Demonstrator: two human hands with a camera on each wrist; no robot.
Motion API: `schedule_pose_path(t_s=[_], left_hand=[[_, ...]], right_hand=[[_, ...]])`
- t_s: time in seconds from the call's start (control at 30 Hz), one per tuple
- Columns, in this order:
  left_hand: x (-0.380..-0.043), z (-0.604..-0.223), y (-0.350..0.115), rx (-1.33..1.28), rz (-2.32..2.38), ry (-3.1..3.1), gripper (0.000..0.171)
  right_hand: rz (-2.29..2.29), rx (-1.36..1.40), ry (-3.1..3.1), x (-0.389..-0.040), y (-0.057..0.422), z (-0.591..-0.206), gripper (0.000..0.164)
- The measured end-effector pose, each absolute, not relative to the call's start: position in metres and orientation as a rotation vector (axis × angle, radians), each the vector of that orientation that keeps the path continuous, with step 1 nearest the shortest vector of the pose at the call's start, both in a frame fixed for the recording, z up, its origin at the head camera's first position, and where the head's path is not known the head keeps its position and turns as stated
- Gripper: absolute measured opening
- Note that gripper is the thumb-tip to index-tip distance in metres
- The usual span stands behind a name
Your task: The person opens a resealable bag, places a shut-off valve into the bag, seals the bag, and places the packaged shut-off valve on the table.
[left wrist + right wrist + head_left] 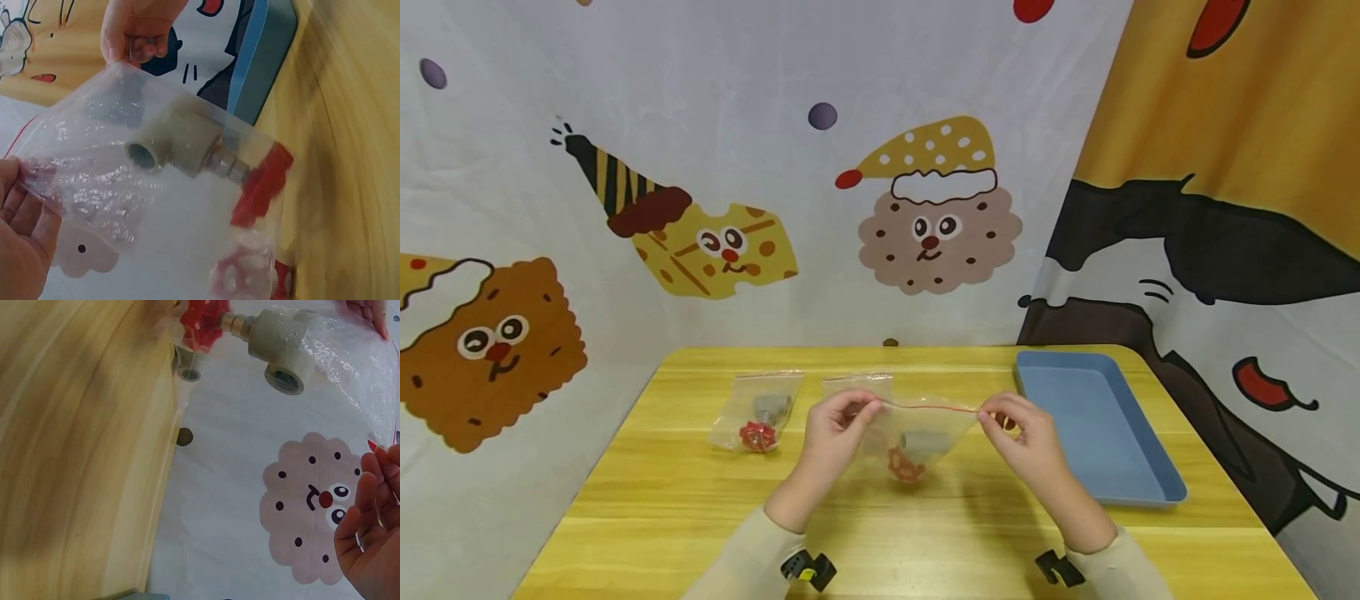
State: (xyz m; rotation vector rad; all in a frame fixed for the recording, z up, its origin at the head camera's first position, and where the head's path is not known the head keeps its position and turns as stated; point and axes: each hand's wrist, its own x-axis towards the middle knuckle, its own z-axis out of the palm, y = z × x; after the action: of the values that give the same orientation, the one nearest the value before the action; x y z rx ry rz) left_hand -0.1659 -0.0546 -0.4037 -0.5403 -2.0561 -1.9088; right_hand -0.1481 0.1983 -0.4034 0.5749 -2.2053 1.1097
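Note:
A clear zip bag (951,427) with a red line along its top edge is stretched between my hands above the table. My left hand (833,433) pinches one top corner and my right hand (1028,440) pinches the other. Inside hangs a valve with a grey pipe body (187,140) and a red handwheel (265,184), low in the bag. Behind it, partly hidden, stands out the top of a second zip bag (857,384). To the left lies another zip bag (726,417) holding a valve with a red handwheel (758,437).
A shallow blue tray (1086,421) is on the right side of the wooden table (700,533). Behind the table hangs a curtain (820,250) printed with cartoon food. Dark wrist cameras sit at both cuffs.

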Motion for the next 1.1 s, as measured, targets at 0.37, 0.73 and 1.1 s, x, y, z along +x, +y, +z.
schedule_pose_path(t_s=[0.37,0.73,1.1], left_hand=[[-0.158,-0.387,-0.049,-0.647,-1.841,-2.084,0.005],[-0.155,-0.385,-0.046,-0.724,-1.767,-2.139,0.007],[-0.154,-0.383,-0.044,-0.820,-1.689,-2.140,0.004]], right_hand=[[1.102,0.473,-2.483,-0.159,0.201,-0.428,0.014],[1.146,0.753,-2.411,-0.163,0.171,-0.405,0.032],[1.121,0.826,-2.378,-0.165,0.146,-0.397,0.005]])
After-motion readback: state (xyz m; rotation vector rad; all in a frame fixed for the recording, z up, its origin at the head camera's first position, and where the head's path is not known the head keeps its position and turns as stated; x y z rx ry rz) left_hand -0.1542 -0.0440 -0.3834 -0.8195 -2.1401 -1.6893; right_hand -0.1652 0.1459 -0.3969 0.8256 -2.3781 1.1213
